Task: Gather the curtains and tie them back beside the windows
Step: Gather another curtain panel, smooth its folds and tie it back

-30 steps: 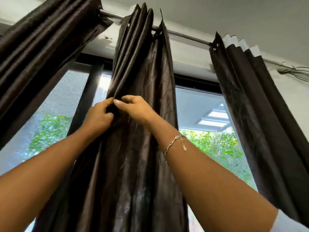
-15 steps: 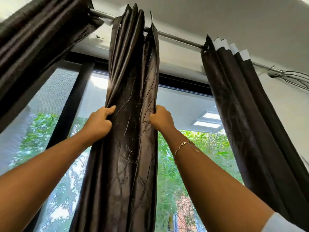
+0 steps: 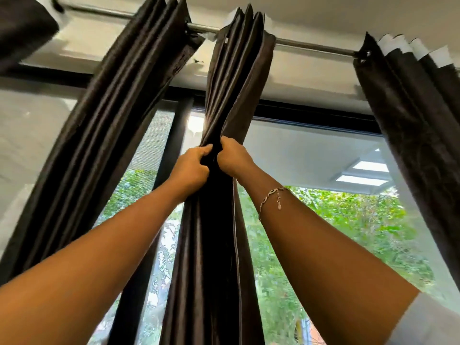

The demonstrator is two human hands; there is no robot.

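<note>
A dark brown satin curtain panel hangs in tight folds from the metal rod at the centre of the head view. My left hand grips its left side and my right hand grips its right side, squeezing the fabric into a narrow bunch between them at about mid height. Below my hands the panel falls straight down. I wear a thin bracelet on my right wrist.
A second bunched curtain hangs just left, a third at the right edge, and part of another at the top left. Behind them are the black window frame, a mesh screen and green trees outside.
My hands have come together from the panel's two edges, pinching it into a tight bunch. The view has swung left, so the left curtain shows more fully.
</note>
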